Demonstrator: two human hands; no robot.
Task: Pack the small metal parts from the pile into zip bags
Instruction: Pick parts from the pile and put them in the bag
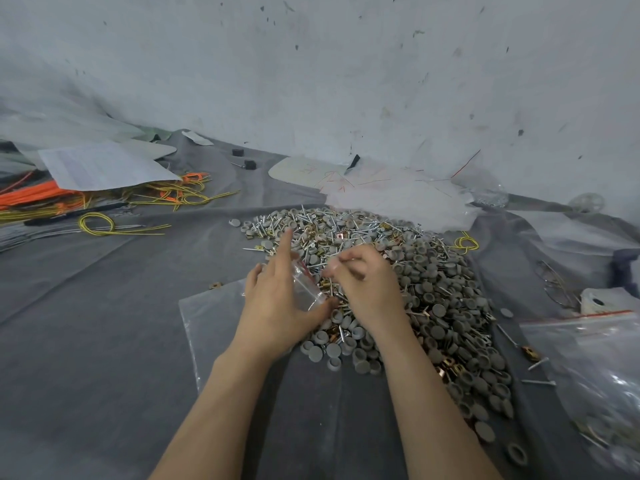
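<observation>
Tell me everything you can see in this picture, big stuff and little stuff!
parts pile: one, grey caps with silver screws and gold clips, middle to right of the cloth
small zip bag: one, clear, held over the pile
flat bag: one, clear, on the cloth under the left forearm
filled zip bag: one, clear with a red strip, far right
yellow wires: several, yellow, mostly left side
orange cables: one bundle, orange, far left
paper sheet: one, white, over the cables
black blocks: two, black, back of the cloth
grey cloth: one, grey, under everything
left hand: grips the small zip bag
right hand: fingers curled beside the bag; what it pinches is blurred
</observation>
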